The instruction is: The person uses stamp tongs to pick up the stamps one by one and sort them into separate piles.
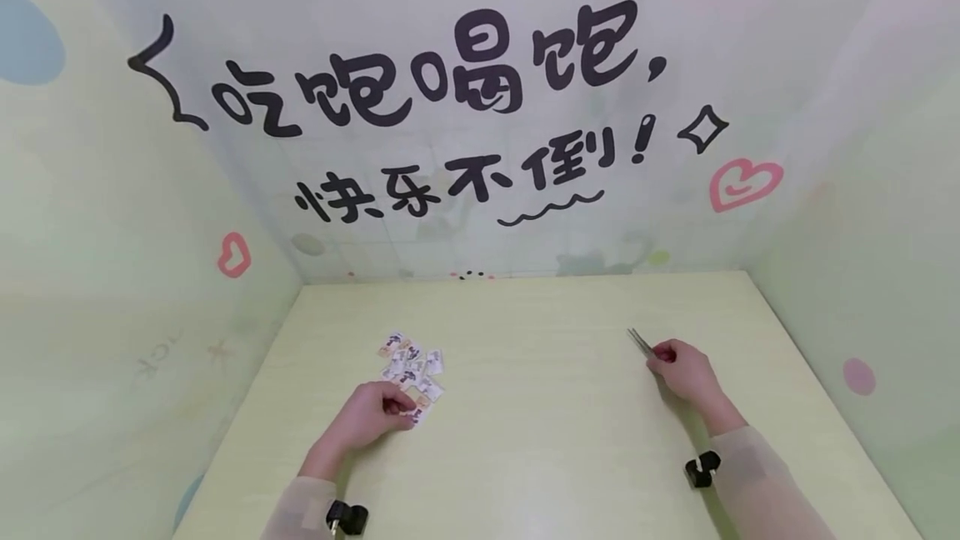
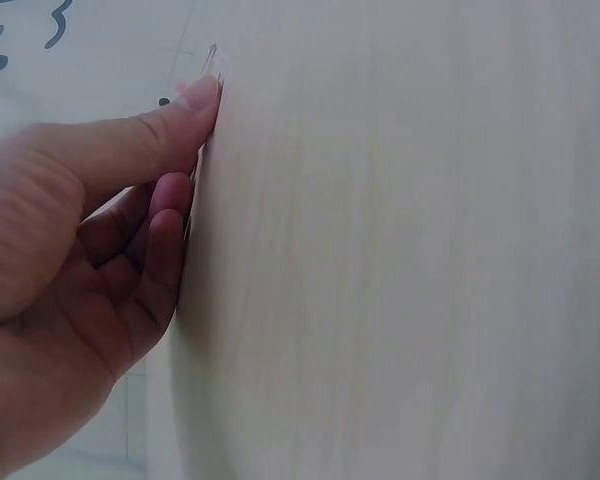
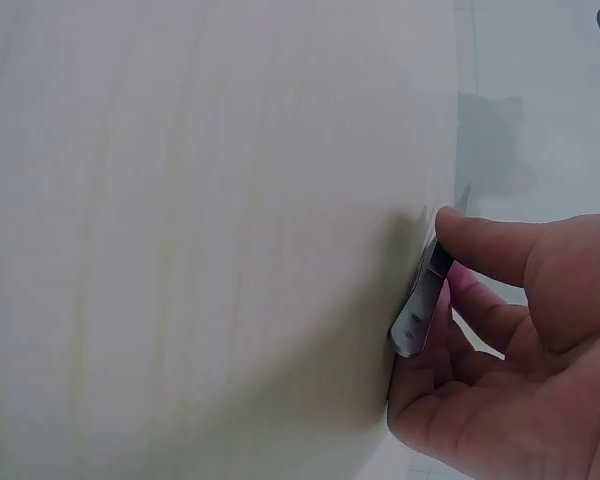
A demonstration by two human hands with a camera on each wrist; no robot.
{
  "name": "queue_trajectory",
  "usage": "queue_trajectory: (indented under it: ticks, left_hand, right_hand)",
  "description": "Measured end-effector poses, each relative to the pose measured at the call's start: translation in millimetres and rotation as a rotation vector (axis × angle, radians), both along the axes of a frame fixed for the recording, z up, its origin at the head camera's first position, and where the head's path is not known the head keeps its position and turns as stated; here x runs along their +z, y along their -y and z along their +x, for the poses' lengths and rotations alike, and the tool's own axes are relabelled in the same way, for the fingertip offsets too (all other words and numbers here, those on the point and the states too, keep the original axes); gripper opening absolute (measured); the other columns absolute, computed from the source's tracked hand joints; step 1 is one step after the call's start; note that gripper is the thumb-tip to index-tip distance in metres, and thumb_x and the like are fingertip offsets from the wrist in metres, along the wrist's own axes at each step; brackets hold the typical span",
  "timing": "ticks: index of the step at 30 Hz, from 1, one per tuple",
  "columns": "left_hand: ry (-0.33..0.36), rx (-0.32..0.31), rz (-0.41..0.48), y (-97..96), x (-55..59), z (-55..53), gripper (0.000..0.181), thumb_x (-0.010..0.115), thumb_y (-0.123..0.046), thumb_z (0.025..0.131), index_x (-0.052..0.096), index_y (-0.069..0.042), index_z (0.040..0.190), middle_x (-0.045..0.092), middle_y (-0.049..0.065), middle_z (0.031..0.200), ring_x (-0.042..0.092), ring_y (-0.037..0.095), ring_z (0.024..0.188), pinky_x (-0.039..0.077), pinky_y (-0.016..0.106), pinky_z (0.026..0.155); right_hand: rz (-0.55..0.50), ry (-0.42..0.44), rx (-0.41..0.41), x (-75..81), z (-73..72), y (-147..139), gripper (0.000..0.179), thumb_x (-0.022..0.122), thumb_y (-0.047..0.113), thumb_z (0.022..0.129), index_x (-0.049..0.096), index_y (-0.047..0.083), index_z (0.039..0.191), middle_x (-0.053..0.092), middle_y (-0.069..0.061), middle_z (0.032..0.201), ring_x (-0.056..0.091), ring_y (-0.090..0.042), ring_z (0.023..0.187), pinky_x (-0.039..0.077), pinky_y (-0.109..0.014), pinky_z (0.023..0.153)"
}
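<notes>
Several small printed paper pieces (image 1: pixel 408 369) lie in a loose, overlapping cluster on the left of the table. At the cluster's near edge, my left hand (image 1: pixel 372 415) pinches one printed paper piece (image 1: pixel 418 413) between thumb and fingers. From the left wrist, this hand (image 2: pixel 110 210) shows its thumb on the thin edge of that piece, low against the tabletop. Over on the right, my right hand (image 1: pixel 686 369) grips metal tweezers (image 1: pixel 639 342), whose two tips point away and to the left. Their rounded end (image 3: pixel 412 325) shows below the thumb in the right wrist view.
The pale wood-grain table (image 1: pixel 540 407) is enclosed by light printed walls. Black lettering (image 1: pixel 480 65) covers the back wall (image 1: pixel 465 248). A black wrist device (image 1: pixel 347 517) is on the left wrist, and another (image 1: pixel 702 469) is on the right.
</notes>
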State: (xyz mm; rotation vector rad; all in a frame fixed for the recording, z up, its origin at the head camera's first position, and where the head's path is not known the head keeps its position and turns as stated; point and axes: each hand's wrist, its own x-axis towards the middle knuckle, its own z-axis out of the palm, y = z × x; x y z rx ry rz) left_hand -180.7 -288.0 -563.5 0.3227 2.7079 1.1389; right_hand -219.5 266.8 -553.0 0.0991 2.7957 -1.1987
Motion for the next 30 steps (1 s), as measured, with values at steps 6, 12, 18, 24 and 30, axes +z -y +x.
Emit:
queue_trajectory:
  ticks: [6, 12, 18, 24, 30]
  left_hand:
    - [0.009, -0.023, -0.008, -4.4, 0.4, -3.0, 0.020, 0.093, -0.012, 0.081, 0.080, -0.016, 0.095, 0.066, -0.004, 0.086, 0.060, 0.017, 0.080, 0.052, 0.027, 0.071]
    - [0.023, -0.025, -0.020, -6.2, 1.3, -5.7, 0.021, 0.095, -0.011, 0.079, 0.080, -0.016, 0.093, 0.067, -0.005, 0.083, 0.061, 0.016, 0.078, 0.052, 0.027, 0.070]
    - [0.020, -0.028, -0.026, -5.3, 3.2, -7.6, 0.020, 0.094, -0.011, 0.080, 0.081, -0.016, 0.093, 0.067, -0.006, 0.082, 0.061, 0.015, 0.077, 0.052, 0.027, 0.069]
    - [0.017, -0.041, -0.021, -1.2, 2.5, -8.3, 0.020, 0.095, -0.012, 0.079, 0.081, -0.015, 0.094, 0.067, -0.006, 0.081, 0.061, 0.016, 0.076, 0.051, 0.027, 0.068]
    - [0.018, -0.048, -0.019, 1.2, 2.0, -7.3, 0.021, 0.095, -0.013, 0.079, 0.081, -0.015, 0.094, 0.067, -0.006, 0.081, 0.061, 0.016, 0.076, 0.051, 0.027, 0.068]
  right_hand:
    - [-0.030, -0.014, -0.007, 1.6, 0.4, 8.9, 0.032, 0.066, 0.012, 0.104, 0.063, -0.011, 0.126, 0.068, -0.024, 0.113, 0.064, -0.037, 0.104, 0.051, -0.049, 0.088]
    - [-0.067, -0.033, 0.025, 0.0, -2.4, 38.8, 0.029, 0.066, 0.012, 0.104, 0.064, -0.008, 0.126, 0.070, -0.019, 0.111, 0.065, -0.035, 0.103, 0.052, -0.047, 0.088]
    - [-0.110, -0.069, 0.100, -0.5, -3.9, 85.7, 0.023, 0.068, 0.009, 0.103, 0.068, -0.002, 0.123, 0.072, -0.011, 0.107, 0.068, -0.031, 0.102, 0.054, -0.050, 0.091]
    - [-0.142, -0.077, 0.271, -2.8, 3.5, 149.1, 0.014, 0.074, 0.008, 0.100, 0.074, 0.005, 0.113, 0.071, 0.000, 0.098, 0.066, -0.017, 0.092, 0.056, -0.045, 0.088]
    - [-0.190, -0.019, 0.419, -0.4, 10.0, 194.7, 0.012, 0.073, 0.013, 0.102, 0.075, 0.009, 0.112, 0.069, 0.003, 0.098, 0.063, -0.014, 0.091, 0.054, -0.038, 0.084]
